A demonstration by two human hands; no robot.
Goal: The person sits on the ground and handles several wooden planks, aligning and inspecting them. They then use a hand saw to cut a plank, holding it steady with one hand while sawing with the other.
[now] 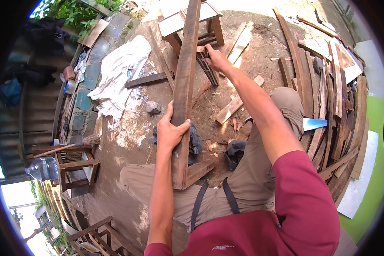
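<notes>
A long brown wooden beam [186, 72] slants up and away from my lap, its near end by my thighs. My left hand [171, 130] is wrapped round the beam's lower part, thumb over the top face. Beneath its near end, a shorter wood piece [200, 171] juts out to the right. My right hand [217, 59] reaches past the beam, its fingers closed on the upper end of a short wooden piece [209, 72] with dark lines along its side. Just beyond stands a small wooden stool [212, 26] with a pale top, partly hidden by the beam.
White cloth [120, 70] lies on the ground at the left, near a grey stone [153, 107]. Loose planks [301, 64] pile up at the right beside a blue saw blade [315, 124]. A broom [89, 140] and a clear plastic jug [43, 169] are by a wooden frame [79, 165].
</notes>
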